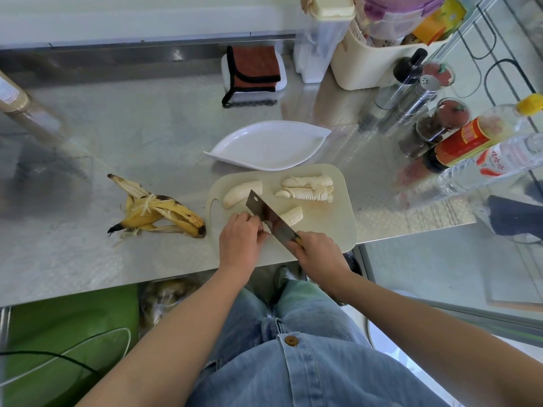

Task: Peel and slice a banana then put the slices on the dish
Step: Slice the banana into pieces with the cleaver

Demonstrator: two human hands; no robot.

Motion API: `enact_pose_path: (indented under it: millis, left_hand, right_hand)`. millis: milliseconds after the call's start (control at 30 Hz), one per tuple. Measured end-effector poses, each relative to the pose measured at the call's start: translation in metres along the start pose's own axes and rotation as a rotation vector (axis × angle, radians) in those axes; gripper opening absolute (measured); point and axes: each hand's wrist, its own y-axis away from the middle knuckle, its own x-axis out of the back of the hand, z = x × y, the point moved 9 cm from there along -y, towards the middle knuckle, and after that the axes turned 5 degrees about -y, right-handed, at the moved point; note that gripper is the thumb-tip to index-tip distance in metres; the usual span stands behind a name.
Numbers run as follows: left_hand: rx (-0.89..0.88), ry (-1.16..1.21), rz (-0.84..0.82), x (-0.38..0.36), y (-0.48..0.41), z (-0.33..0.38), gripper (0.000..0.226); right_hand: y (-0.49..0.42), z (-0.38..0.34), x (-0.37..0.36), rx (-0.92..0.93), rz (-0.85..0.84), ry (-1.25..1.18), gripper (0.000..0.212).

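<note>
Banana slices (308,188) lie on cutting board (329,227), beside dish (270,148).

Steel counter (117,136).
- Board (332,218): under the left hand (241,239) and right hand (318,254).
- Dish (270,148): just beyond the board.
- Peel (158,212): left of the left hand.
- Tray (282,79): far beyond the hands.
- Basket (367,63), shakers (417,95), bottles (476,136): beyond and right of the right hand.

The cleaver (269,215) hides part of one banana piece (293,215).
</note>
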Motion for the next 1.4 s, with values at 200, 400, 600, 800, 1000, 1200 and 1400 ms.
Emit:
enact_pose_path:
  millis: [200, 400, 600, 800, 1000, 1200, 1400]
  left_hand:
    - [0.012, 0.004, 0.022, 0.000, 0.000, -0.001, 0.015]
    - [0.017, 0.011, 0.016, 0.002, 0.000, 0.000, 0.015]
    - [0.021, -0.003, 0.019, 0.002, 0.000, 0.000, 0.016]
    - [0.019, -0.015, 0.007, 0.002, 0.000, 0.000, 0.017]
    - [0.030, -0.006, 0.020, 0.002, -0.001, -0.002, 0.013]
    - [0.037, -0.005, 0.032, 0.002, -0.002, -0.002, 0.012]
    - [0.046, 0.000, 0.028, 0.003, -0.002, -0.002, 0.013]
  right_hand:
    - [0.009, -0.002, 0.011, 0.039, 0.038, -0.043, 0.035]
    - [0.004, -0.004, 0.010, 0.040, 0.025, -0.012, 0.032]
    - [0.003, -0.003, 0.007, 0.027, 0.002, 0.022, 0.031]
    - [0.004, 0.001, -0.005, -0.005, -0.056, 0.029, 0.028]
    - [0.003, -0.001, 0.005, 0.037, 0.004, 0.017, 0.031]
    - [0.003, -0.007, 0.010, 0.062, 0.017, 0.011, 0.029]
    - [0.000, -0.007, 0.006, 0.049, -0.006, 0.028, 0.029]
